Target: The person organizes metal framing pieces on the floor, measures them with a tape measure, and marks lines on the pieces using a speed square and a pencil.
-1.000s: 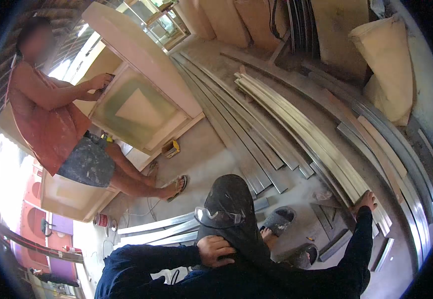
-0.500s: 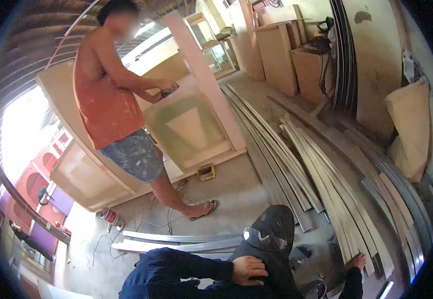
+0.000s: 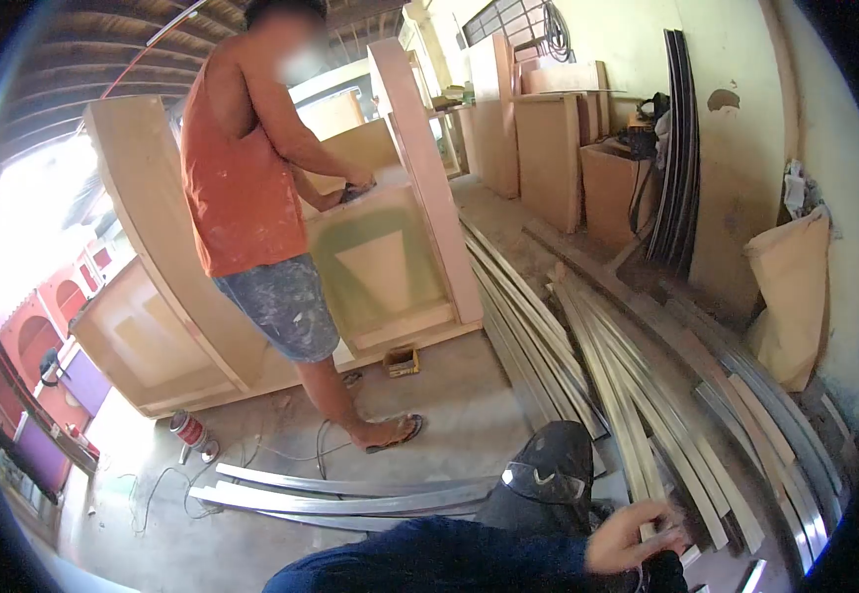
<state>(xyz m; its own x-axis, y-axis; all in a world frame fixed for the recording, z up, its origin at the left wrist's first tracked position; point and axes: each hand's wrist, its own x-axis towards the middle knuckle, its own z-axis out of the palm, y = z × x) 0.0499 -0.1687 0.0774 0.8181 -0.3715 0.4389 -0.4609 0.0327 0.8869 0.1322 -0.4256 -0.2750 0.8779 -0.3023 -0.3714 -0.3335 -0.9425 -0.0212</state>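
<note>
Far left: bright opening beside a pink wall (image 3: 39, 346) with arches, under ribbed roofing.
Left cabinet (image 3: 153, 341): pale wooden carcass on the concrete floor (image 3: 449, 395); its lower edge runs slantwise behind a paint can (image 3: 188, 428).
Floor cord (image 3: 242, 457): loose loops around the can and toward the co-worker's foot; a snag line at floor level.
Low strips (image 3: 350, 502): silvery metal lengths, fanned at their left ends, right ends passing behind my knee (image 3: 558, 460).
Co-worker (image 3: 251, 198): stands at the cabinet front, orange top, both hands at its upper edge; sandalled foot on the floor.
Small box (image 3: 402, 363): yellowish, against the cabinet base.
Open room: grey floor between cabinet base, low strips and long bundle.
My knee: clear plastic piece (image 3: 543, 481) lying on it.
My left hand (image 3: 632, 539): reached across, fingers bent, close by my right cuff (image 3: 664, 573); whether it grips anything, I cannot tell.
My right hand: mostly hidden behind the left; the two look together, contact unclear.
Metal lengths (image 3: 637, 395): long bundle on the floor, near ends splayed just beside my hands, far ends toward the leaning boards (image 3: 548, 148).
Right edge: more lengths (image 3: 775, 450) along the wall side, below a slumped tan sack (image 3: 790, 287); narrow dusty strips of floor between bundles.
</note>
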